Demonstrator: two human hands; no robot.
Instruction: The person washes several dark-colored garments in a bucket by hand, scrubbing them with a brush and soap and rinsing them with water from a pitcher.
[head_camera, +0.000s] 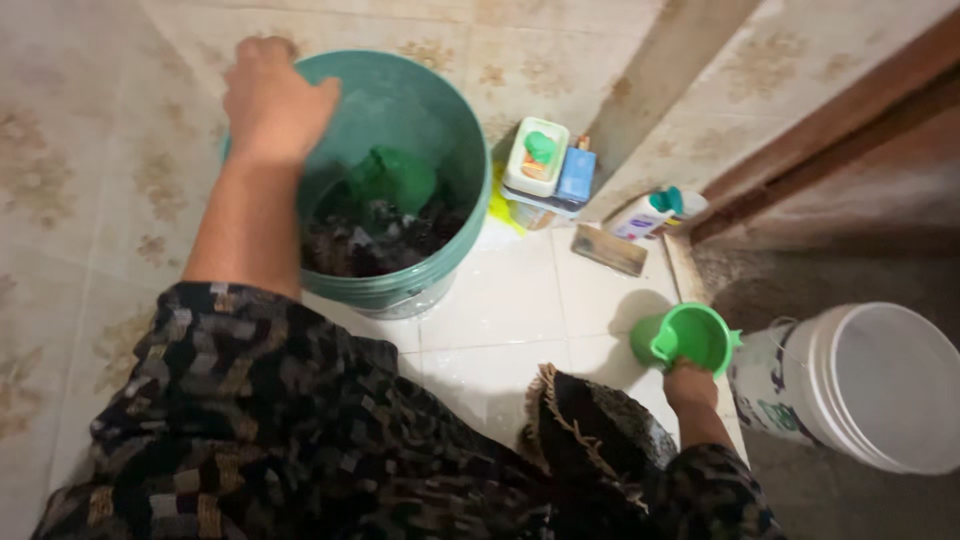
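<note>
Your fingers curl over the rim of the teal bucket with your left hand; your right hand grips one green mug. Two buckets: the teal one holds dark wet cloth, the white bucket lies tipped beside the mug.
</note>
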